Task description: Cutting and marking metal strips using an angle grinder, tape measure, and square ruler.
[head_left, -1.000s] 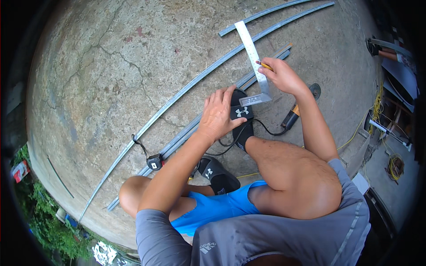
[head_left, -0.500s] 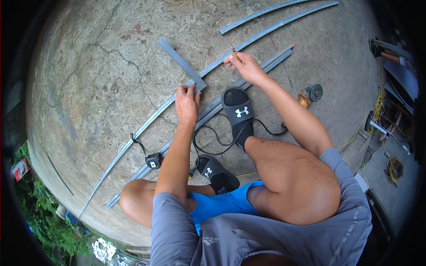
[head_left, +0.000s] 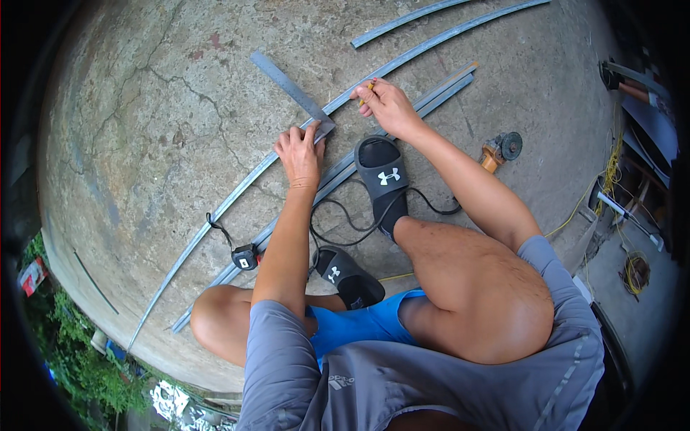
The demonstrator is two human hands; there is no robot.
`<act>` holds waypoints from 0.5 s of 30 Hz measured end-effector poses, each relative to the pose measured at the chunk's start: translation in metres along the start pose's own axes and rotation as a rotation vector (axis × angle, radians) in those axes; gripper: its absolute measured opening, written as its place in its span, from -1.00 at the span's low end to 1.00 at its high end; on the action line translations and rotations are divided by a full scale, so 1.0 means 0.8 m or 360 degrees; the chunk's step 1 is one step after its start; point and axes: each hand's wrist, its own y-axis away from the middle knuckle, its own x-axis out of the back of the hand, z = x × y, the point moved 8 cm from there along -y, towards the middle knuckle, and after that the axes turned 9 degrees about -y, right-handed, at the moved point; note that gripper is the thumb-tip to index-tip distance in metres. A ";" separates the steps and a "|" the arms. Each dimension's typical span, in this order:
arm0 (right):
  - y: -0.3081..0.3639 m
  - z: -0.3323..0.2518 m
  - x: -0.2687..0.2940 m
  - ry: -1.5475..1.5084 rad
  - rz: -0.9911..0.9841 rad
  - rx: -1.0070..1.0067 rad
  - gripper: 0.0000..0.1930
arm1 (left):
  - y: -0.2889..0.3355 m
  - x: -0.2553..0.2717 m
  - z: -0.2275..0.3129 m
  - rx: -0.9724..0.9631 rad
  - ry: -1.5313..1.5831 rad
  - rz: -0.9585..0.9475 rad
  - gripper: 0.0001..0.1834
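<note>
A long, thin galvanized metal bar [head_left: 233, 195] runs diagonally across the concrete in front of me. A grey metal square [head_left: 286, 82] lies across it, its long blade pointing to the far left. My left hand [head_left: 298, 156] grips the square's near corner and the bar together, thumb and fingers pinched round them. Just right of the square, above the bar, my right hand [head_left: 392, 109] is closed round a yellow pencil [head_left: 365, 95]. The pencil's tip is too small to make out.
More metal bars [head_left: 438, 98] lie near my sandals, and another short bar [head_left: 399, 27] lies beyond. A tape measure [head_left: 244, 256] rests by my left forearm. An angle grinder [head_left: 499, 151] sits at the right, and a black cord [head_left: 352, 241] loops around my feet.
My right hand has shifted slightly left toward the square, and the pencil is tilted differently in its fingers. My left hand has spread its fingers a little but stays at the square's corner.
</note>
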 end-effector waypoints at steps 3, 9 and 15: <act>-0.004 0.008 -0.012 -0.0043 -0.0086 -0.0003 -0.65 | 0.000 0.001 -0.001 -0.0017 0.0006 0.0011 -0.45; -0.003 0.004 -0.027 0.0028 -0.0081 0.0230 -0.70 | -0.004 -0.005 -0.004 -0.0075 0.0069 -0.0084 -0.34; 0.002 -0.002 -0.042 0.0215 -0.0114 0.0441 -0.70 | -0.006 -0.007 0.000 -0.0265 -0.0069 -0.0085 -0.35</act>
